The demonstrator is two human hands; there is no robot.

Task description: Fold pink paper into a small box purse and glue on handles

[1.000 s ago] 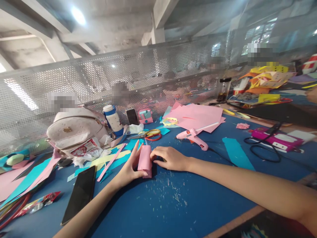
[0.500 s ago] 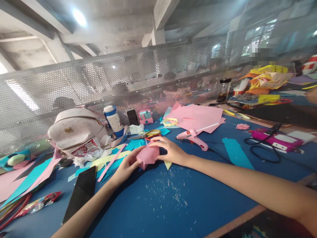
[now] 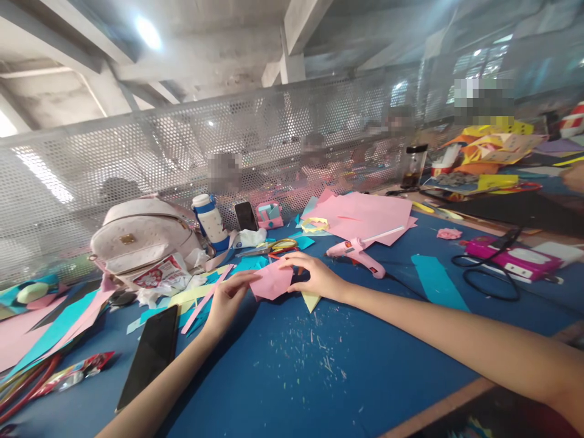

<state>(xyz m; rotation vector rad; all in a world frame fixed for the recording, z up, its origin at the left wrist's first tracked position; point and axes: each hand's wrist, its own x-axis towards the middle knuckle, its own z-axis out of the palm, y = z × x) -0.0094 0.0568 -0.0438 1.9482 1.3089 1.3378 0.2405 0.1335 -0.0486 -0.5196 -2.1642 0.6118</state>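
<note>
A small pink paper piece [image 3: 272, 281] is held just above the blue table [image 3: 319, 377] between both my hands. My left hand [image 3: 228, 299] pinches its left edge with fingers closed. My right hand [image 3: 314, 275] grips its right side, fingers curled over the top. A yellow paper scrap [image 3: 311, 300] lies under my right hand. Scissors with yellow and red handles [image 3: 277, 246] lie just beyond the paper, and a pink glue gun [image 3: 358, 252] sits to the right.
A black phone [image 3: 148, 356] lies at the left front. A white backpack [image 3: 139, 234], a bottle [image 3: 208, 220] and paper strips crowd the back left. Pink sheets [image 3: 365, 214] lie at the back, a teal strip [image 3: 435, 281] and black cable [image 3: 488, 277] on the right. A mesh screen [image 3: 137, 158] borders the table.
The pink paper stood rolled upright between my hands; now it is opened flatter and lifted a little farther from me. My right hand moved up over its right side.
</note>
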